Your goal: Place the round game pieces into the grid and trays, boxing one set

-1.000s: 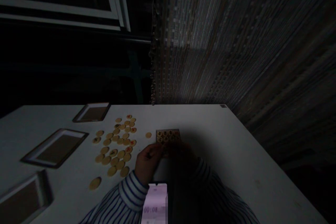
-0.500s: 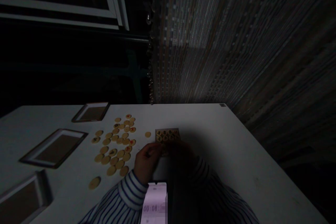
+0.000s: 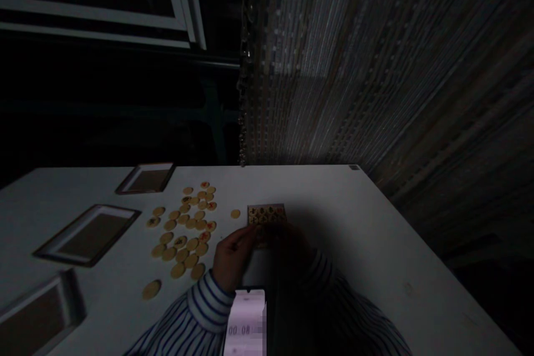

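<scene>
A small wooden box (image 3: 267,213) holding round game pieces sits on the white table (image 3: 354,222) in front of me. My left hand (image 3: 232,258), in a striped sleeve, rests at the box's near left corner with fingers curled in a pinch; what they hold is too dark to name. My right hand (image 3: 287,239) lies in deep shadow at the box's near edge, its fingers not readable. Several loose yellow round pieces (image 3: 187,228) with red or black marks lie scattered left of the box. One single piece (image 3: 236,213) lies beside the box.
Three shallow rectangular trays (image 3: 87,233) lie along the table's left side. A lit phone screen (image 3: 246,322) showing a timer is at my chest. A beaded curtain (image 3: 354,67) hangs behind the table. A lone piece (image 3: 151,289) lies near the front left.
My left hand's fingers have shifted slightly toward the box's near corner. Nothing else has visibly moved.
</scene>
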Demonstrator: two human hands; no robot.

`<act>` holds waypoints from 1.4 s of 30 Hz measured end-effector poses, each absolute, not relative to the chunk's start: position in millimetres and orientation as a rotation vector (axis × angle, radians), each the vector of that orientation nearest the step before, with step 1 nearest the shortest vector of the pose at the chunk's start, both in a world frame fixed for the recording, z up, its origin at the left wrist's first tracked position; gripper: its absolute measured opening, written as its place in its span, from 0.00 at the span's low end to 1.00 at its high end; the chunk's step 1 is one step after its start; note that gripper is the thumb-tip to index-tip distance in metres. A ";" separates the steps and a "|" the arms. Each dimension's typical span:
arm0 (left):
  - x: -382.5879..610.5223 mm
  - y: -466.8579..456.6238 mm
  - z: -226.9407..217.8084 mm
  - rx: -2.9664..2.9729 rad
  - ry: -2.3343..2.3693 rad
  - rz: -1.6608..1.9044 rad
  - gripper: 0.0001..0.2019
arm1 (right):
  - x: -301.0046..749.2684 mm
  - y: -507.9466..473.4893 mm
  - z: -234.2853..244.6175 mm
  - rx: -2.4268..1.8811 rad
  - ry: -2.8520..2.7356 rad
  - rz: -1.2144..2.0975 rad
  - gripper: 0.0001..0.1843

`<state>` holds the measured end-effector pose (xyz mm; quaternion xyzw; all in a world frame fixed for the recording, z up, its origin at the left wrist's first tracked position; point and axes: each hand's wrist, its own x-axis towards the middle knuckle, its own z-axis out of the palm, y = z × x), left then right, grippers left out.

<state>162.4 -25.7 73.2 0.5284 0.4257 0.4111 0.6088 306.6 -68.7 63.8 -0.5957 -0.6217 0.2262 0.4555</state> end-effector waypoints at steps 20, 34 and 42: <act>161.8 -26.8 74.7 1.260 0.999 0.975 0.15 | 305.0 -69.9 70.9 -1.502 -1.646 0.316 0.11; 166.3 -30.6 91.2 1.125 0.875 1.049 0.15 | 306.0 -71.1 92.3 -1.374 -1.875 -0.155 0.14; 172.2 -27.5 106.7 1.138 0.744 1.014 0.15 | 312.8 -69.0 122.8 -1.530 -2.016 -0.171 0.15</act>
